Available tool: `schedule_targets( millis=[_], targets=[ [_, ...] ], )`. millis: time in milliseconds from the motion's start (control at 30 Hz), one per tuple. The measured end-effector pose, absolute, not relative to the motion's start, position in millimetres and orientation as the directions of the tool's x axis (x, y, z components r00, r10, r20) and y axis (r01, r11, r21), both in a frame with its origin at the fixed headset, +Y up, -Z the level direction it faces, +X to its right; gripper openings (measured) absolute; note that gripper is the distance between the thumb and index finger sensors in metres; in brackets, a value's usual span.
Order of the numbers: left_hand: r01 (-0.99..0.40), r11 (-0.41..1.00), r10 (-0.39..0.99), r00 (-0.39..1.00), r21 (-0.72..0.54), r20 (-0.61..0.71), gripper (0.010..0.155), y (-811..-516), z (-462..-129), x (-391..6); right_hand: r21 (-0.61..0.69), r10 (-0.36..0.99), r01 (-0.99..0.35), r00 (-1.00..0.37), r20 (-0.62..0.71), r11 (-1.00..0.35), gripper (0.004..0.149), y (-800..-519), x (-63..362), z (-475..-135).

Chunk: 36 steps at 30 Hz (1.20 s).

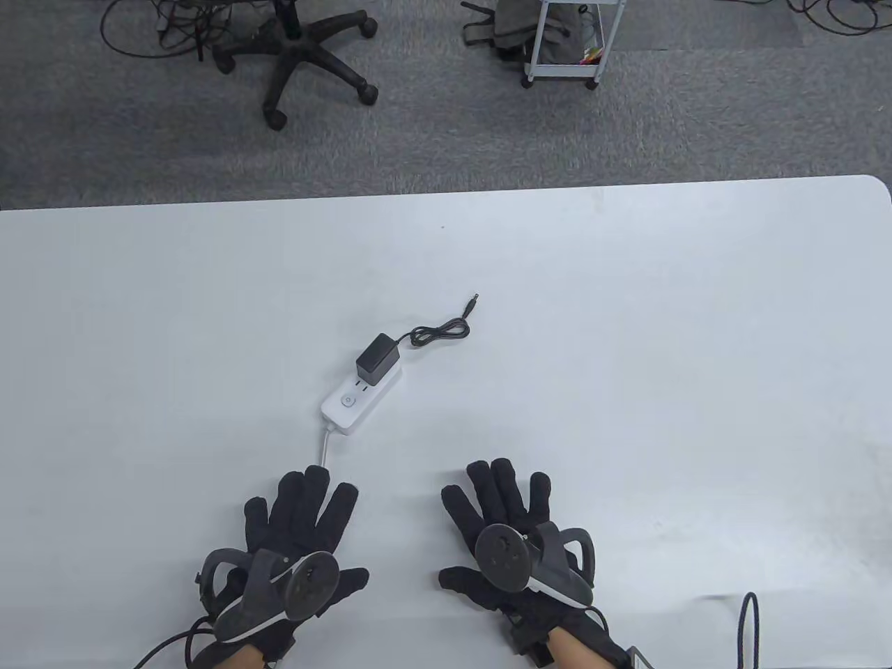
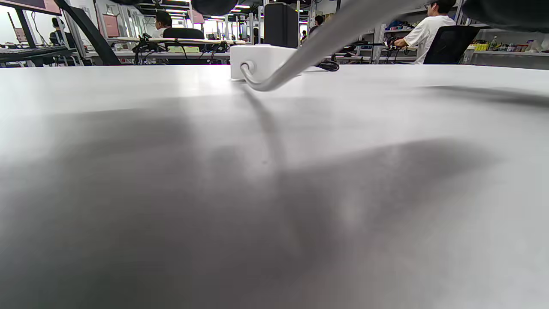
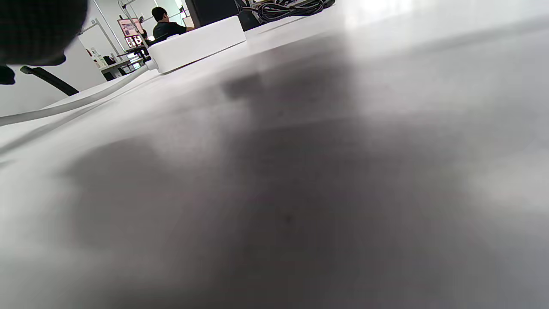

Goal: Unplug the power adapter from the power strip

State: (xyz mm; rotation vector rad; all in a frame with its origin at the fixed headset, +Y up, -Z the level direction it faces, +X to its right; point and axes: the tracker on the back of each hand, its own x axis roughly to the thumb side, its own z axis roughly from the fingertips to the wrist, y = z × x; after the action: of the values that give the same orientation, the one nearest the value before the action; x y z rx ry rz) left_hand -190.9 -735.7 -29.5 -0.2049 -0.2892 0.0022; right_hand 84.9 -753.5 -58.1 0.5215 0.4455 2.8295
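Note:
A white power strip (image 1: pixel 355 398) lies on the table's middle, angled, with a black power adapter (image 1: pixel 377 359) plugged into its far end. The adapter's thin black cable (image 1: pixel 439 331) coils to the right and ends in a barrel plug (image 1: pixel 472 304). The strip's white cord (image 1: pixel 325 449) runs toward my left hand (image 1: pixel 300 519), which rests flat on the table with fingers spread and covers the cord. My right hand (image 1: pixel 498 512) rests flat and empty to the right. The strip (image 2: pixel 257 60) and adapter (image 2: pixel 281 23) show in the left wrist view, and the strip (image 3: pixel 197 43) in the right wrist view.
The white table (image 1: pixel 627 348) ends at its far edge (image 1: pixel 446 195); beyond is carpet with an office chair base (image 1: pixel 300 49) and a small wheeled cart (image 1: pixel 564 42). A black cable (image 1: pixel 749 627) lies at the table's near right.

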Motion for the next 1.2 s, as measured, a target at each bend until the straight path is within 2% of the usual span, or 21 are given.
schedule_targets(
  millis=[1200],
  targets=[
    [0.004, 0.974, 0.061, 0.959, -0.227, 0.278, 0.101, -737.3, -30.4, -191.6, 0.34, 0.293, -0.183, -0.906, 0.306, -0.922, 0.093, -754.3, 84.5, -57.0]
  ],
)
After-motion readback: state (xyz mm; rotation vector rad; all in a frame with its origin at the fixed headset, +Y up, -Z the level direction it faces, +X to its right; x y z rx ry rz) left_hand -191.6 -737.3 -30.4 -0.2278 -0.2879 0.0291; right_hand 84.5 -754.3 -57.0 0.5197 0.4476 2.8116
